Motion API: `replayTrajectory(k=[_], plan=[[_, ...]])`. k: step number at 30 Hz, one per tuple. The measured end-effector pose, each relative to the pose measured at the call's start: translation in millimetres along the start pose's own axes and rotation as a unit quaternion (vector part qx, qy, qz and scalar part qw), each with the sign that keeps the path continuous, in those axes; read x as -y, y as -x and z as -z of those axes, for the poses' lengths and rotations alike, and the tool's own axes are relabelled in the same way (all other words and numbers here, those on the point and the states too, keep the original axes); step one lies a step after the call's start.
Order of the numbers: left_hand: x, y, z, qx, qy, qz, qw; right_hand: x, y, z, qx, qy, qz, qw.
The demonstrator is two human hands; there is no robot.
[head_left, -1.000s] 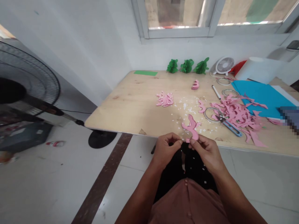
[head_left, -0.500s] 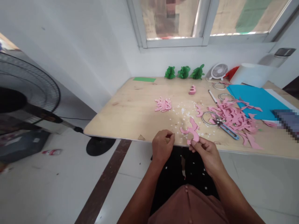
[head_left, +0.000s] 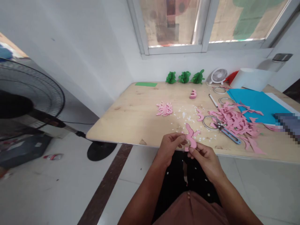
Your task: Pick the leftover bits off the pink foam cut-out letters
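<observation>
A pink cut-out foam shape point(head_left: 191, 137) with curled arms is held over the near edge of the wooden table point(head_left: 140, 115). My right hand point(head_left: 204, 157) pinches its lower end between thumb and fingers. My left hand point(head_left: 170, 146) is closed too, its fingertips pinching the shape's left side. Both hands meet just in front of my lap.
On the table lie a small pile of pink cut shapes point(head_left: 164, 109), white scraps point(head_left: 185, 114), a bigger heap of pink offcuts point(head_left: 233, 120), blue-handled snips point(head_left: 226, 132), tape rings point(head_left: 209, 122), a pen point(head_left: 213, 100), blue sheets point(head_left: 255, 103), three green paper plants point(head_left: 184, 77), a small fan point(head_left: 219, 75). A standing fan point(head_left: 28, 100) is on the left.
My left hand drew away to the left half a second ago and has come back onto the pink shape. The view has tilted slightly.
</observation>
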State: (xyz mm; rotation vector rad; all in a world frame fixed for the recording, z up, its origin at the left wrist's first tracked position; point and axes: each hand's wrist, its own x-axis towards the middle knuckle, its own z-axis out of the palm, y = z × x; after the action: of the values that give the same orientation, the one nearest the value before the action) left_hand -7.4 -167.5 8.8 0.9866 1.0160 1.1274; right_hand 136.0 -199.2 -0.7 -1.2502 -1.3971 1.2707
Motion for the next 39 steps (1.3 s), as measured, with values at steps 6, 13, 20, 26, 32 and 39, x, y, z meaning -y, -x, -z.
replayTrajectory(k=[6,13,20,26,32,39], plan=[[-2.4,2.1,-9.0,-0.034,0.006,-0.013,0.999,-9.7,-1.9,0.8,-0.002,0.055,0.025,0.998],[11.9,4.9,-12.6,-0.086,-0.049,-0.087,0.991,-12.0,-0.6,-0.7,-0.031,0.140,0.051,0.988],[13.5,6.9,-12.8,-0.096,-0.048,-0.073,0.992,-10.3,-0.5,1.2,-0.036,0.131,0.048,0.990],[15.6,10.0,-15.2,-0.103,-0.084,-0.098,0.986,-12.8,-0.3,-0.7,-0.058,0.129,0.043,0.989],[19.7,9.2,-15.0,-0.118,-0.102,-0.117,0.981,-13.1,-0.2,-2.2,-0.064,0.112,0.054,0.990],[24.7,6.3,-14.2,-0.089,-0.090,-0.094,0.987,-16.9,-6.8,-2.0,-0.093,0.055,0.053,0.993]])
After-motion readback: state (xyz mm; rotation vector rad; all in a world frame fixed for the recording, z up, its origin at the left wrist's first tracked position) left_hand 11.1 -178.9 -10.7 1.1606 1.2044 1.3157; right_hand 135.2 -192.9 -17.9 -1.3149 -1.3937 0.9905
